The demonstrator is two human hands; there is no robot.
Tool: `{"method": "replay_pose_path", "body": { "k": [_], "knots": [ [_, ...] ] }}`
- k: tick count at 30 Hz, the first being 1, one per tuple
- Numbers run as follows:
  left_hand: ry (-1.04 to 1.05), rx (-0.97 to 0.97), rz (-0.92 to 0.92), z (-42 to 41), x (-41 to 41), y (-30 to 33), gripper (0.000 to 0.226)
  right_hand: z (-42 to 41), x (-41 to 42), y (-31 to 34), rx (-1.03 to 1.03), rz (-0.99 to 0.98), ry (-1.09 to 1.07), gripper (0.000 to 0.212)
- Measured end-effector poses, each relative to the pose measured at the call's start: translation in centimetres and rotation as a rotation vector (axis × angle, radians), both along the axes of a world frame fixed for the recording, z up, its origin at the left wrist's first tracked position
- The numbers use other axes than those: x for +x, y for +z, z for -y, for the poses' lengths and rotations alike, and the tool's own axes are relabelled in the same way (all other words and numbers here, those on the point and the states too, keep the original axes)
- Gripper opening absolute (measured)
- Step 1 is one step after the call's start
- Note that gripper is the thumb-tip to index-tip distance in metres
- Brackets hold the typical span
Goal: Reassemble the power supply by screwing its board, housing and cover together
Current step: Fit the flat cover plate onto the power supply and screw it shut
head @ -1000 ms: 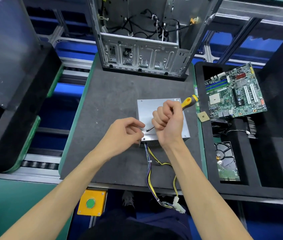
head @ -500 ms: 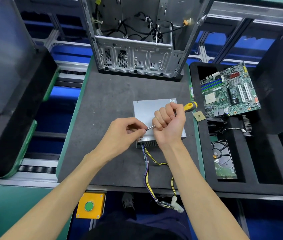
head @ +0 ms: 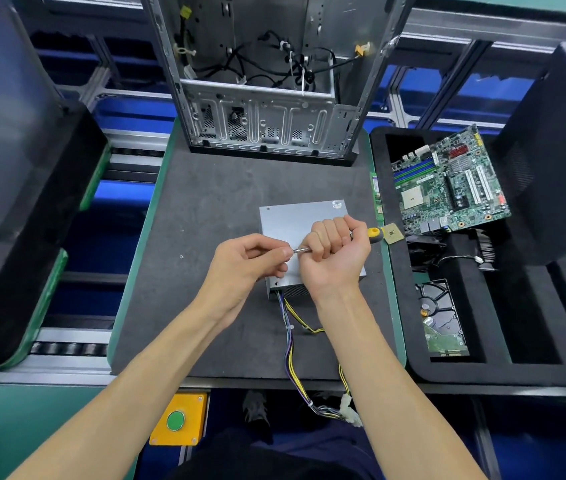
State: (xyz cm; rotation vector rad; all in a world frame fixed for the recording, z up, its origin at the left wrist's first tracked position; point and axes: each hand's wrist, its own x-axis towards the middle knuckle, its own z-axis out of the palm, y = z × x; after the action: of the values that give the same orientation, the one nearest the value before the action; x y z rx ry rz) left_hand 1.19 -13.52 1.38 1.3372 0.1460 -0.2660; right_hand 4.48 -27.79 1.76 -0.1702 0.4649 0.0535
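Power supply (head: 300, 225), a grey metal box, lies flat at centre frame on the dark mat (head: 212, 202), cover side up, mostly hidden at its lower right by the hands. Right hand (head: 335, 256) is fisted around the screwdriver (head: 373, 234), yellow-black handle end sticking out toward the right, metal shaft pointing left over the box. Left hand (head: 248, 263) pinches the shaft tip with thumb and fingertips; whether a screw sits there, cannot tell. Cable bundle (head: 290, 344) of yellow, purple and black wires runs from the box's near side down off the mat edge to white connectors at lower centre. Small square chip (head: 393, 233) lies just right of the handle. Open PC chassis (head: 264, 81) stands at upper centre. Black foam tray (head: 534, 341) on the right holds a green motherboard (head: 448, 188) and 1 hard drive (head: 442, 320). Yellow box with green button (head: 177, 420) at lower left centre.
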Motion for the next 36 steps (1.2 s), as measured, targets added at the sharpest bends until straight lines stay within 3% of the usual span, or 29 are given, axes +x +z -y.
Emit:
{"method": "replay_pose_path", "body": {
  "k": [12,17,22,25,29,31,33,36],
  "knots": [
    [0.018,-0.059,-0.066,0.1,0.8,0.9,0.003,-0.1,0.7,0.7,0.005,0.003,-0.021,0.049],
    [0.060,0.168,0.026,0.4,1.0,1.2,0.007,-0.3,0.8,0.8,-0.060,-0.005,-0.018,0.047],
    [0.061,0.336,0.204,0.9,0.4,1.3,0.012,-0.2,0.6,0.8,0.119,-0.031,-0.056,0.048],
    [0.085,0.228,0.126,1.1,0.4,1.5,0.007,-0.1,0.5,1.0,0.153,-0.029,-0.063,0.049],
    [0.025,0.084,-0.018,1.1,0.6,1.6,0.016,-0.1,0.5,1.4,-0.001,0.013,-0.036,0.046],
    [0.035,0.153,0.006,0.5,0.7,1.4,0.022,0.1,0.5,1.6,-0.140,0.062,-0.010,0.045],
    [0.130,0.262,0.015,-0.7,0.9,0.9,0.013,0.2,0.3,1.8,-0.354,0.154,0.058,0.044],
    [0.119,0.373,-0.136,-2.2,0.7,-0.4,0.009,-0.7,-0.4,1.9,-0.652,0.299,0.233,0.041]
  ]
}}
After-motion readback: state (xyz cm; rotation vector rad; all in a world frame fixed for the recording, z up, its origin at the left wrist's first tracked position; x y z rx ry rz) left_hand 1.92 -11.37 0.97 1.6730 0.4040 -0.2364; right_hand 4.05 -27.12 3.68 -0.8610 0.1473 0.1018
